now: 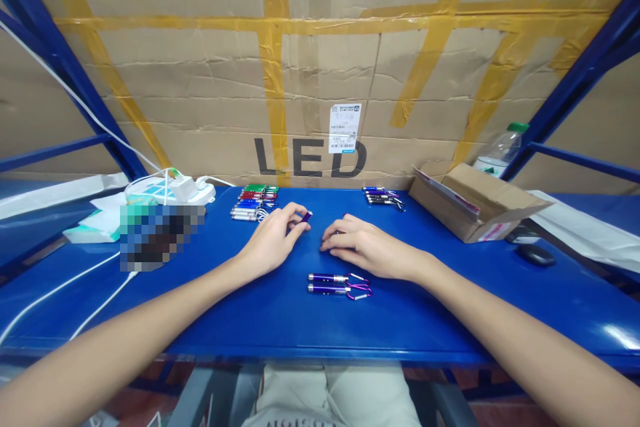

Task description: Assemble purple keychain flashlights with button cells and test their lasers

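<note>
My left hand (pixel 274 240) pinches a small purple piece with a pale end (pixel 307 217) between thumb and fingertips. The rest of that piece is hidden by the fingers. To its right, my right hand (pixel 357 245) is curled with its fingers bent over the table; a speck of purple shows at its far side, but what it holds cannot be made out. Nearer to me lie two purple pen-shaped lights (pixel 327 289) side by side, with purple carabiner clips (pixel 359 285) at their right ends. Beyond my left hand is a row of green, red, blue and silver lights (pixel 256 201).
More blue and black lights (pixel 381 197) lie at the back right, beside an opened cardboard box (pixel 473 203). A bottle (pixel 503 150) and a black mouse (pixel 535 255) are near it. At left are a white power strip (pixel 200 192) and cables. Cardboard walls the back.
</note>
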`<state>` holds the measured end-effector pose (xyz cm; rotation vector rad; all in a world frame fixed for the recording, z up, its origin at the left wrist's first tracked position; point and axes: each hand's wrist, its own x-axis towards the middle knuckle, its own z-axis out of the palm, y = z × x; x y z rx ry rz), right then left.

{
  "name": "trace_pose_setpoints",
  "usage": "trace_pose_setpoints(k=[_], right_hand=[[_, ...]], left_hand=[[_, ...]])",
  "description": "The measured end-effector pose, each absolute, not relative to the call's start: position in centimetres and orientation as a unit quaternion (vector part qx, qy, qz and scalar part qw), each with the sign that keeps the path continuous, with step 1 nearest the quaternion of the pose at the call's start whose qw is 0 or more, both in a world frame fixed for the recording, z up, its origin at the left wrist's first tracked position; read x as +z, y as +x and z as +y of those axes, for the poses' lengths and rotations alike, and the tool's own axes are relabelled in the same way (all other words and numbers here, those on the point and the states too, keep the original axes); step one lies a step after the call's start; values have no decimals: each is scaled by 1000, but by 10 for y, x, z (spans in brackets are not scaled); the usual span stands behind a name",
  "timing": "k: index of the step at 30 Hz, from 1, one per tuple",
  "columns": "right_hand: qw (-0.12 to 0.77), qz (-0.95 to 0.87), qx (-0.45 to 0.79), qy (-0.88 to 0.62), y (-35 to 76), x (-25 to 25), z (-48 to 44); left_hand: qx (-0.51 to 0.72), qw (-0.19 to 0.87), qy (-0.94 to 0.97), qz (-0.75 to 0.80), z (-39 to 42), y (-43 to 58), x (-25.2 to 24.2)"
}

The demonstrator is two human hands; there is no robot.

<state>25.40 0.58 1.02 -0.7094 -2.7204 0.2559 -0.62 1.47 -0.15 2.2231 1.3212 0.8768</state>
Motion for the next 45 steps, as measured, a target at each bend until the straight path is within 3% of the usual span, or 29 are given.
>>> trace_pose_setpoints(k=[27,40,45], right_hand=[[161,-950,99,-248,253,7,7],[157,-940,127,-276,258,11,10],[174,-936,146,-269,256,9,9]], left_hand=[[323,230,795,458,16,-6,-4],[324,410,765,376,21,-4,-11],[313,423,757,387,22,-4,-13]])
